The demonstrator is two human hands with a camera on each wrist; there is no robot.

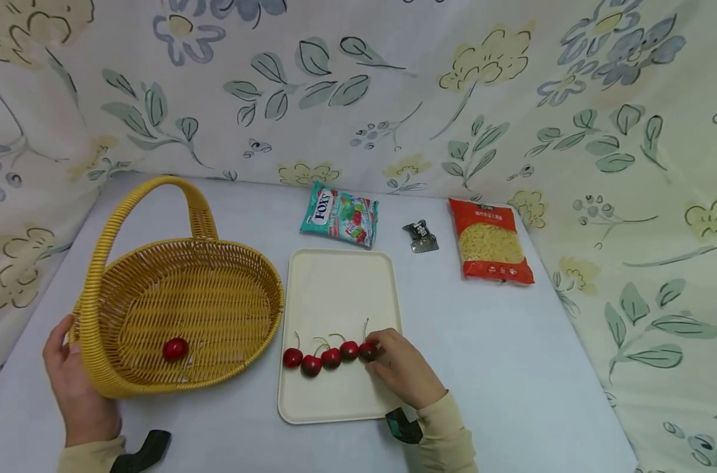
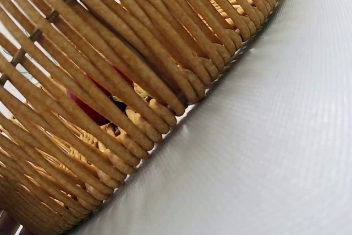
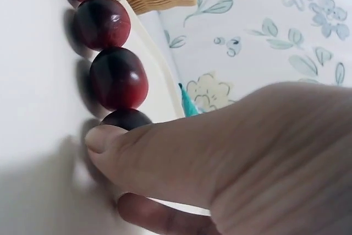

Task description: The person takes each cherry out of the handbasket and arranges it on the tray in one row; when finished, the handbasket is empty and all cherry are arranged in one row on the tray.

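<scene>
At the left, my left hand [image 1: 81, 394] holds the outer side of a yellow wicker basket [image 1: 216, 302] with a tall handle. One red cherry [image 1: 175, 349] lies inside it; in the left wrist view, dark red shows through the basket's weave [image 2: 137, 42]. On a cream rectangular tray [image 1: 340, 289], several stemmed cherries [image 1: 331, 358] form a slightly uneven row. My right hand [image 1: 410, 371] pinches the rightmost cherry [image 1: 367, 351], its stem pointing up. From the right wrist, my thumb covers part of that cherry [image 3: 127, 118], close beside its neighbour [image 3: 118, 78].
Behind the tray lies a teal candy bag [image 1: 340, 215]. Right of it are a small black-wrapped item [image 1: 420, 236] and a red bag of pasta [image 1: 491, 242]. A floral cloth [image 1: 334, 85] hangs behind the white table [image 1: 512, 368].
</scene>
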